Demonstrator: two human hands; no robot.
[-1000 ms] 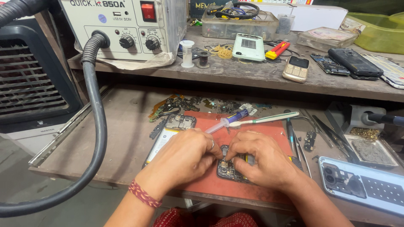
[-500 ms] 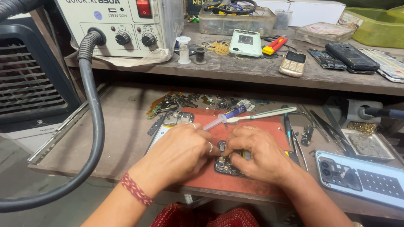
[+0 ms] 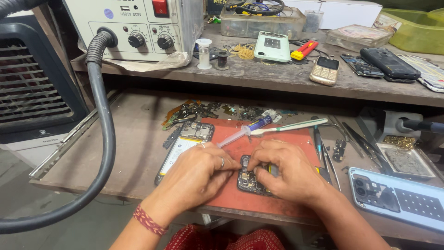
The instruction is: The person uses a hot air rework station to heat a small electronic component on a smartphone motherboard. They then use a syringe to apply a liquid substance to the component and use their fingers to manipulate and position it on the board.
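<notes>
Red rubbery mat (image 3: 277, 139) under both hands' (image 3: 199, 169) grip, closed on bare knobbly circuit board (image 3: 249, 181).

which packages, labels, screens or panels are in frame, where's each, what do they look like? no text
Grey boxy hot-air station front panel: upper shelf, left; red switch, two black knobs.
Small gold keypad phone: upper shelf, centre-right; dark screen.
Pale green flat device: upper shelf, centre; small dark grid window.
Black slab phone: upper shelf, right; lying flat.
White cardboard box: shelf back, right; plain rectangular.
Clear plastic syringe with blue label: red mat, beyond both hands.
</notes>
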